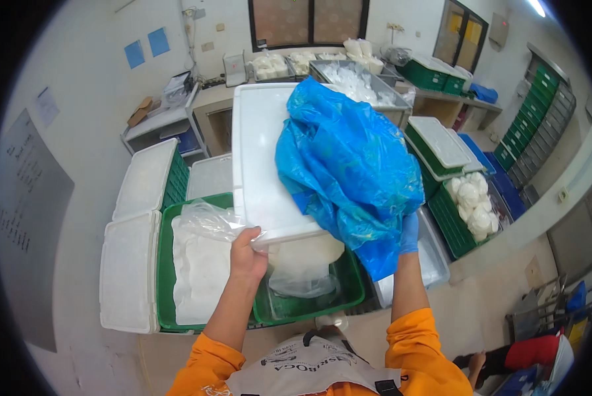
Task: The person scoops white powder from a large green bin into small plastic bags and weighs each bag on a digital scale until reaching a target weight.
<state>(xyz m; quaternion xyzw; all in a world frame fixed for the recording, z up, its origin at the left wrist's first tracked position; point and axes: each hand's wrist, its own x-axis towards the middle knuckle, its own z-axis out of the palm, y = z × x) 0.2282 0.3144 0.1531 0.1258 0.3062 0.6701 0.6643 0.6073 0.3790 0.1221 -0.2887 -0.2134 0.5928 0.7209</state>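
Observation:
My bare left hand (248, 257) grips the near left corner of a large white lid (260, 145), thumb on top. The lid is lifted over the green crates. A crumpled blue plastic bag (352, 158) covers the lid's right part and hangs over its near edge. My right hand (409, 234), in a blue glove, is up against the bag's right side; its fingers are hidden behind the bag. Beside my left hand, clear plastic film (210, 219) lies over white contents (200, 277) in a green crate (166, 264). Below the lid, another green crate (355, 284) holds a pale bagged mass (302, 270).
White-lidded crates (130, 270) stand at the left. To the right, a green crate (456, 231) holds white bundles (473, 201). A grey bin of white pieces (362, 82) stands on the back counter. Another person (530, 353) is at the lower right.

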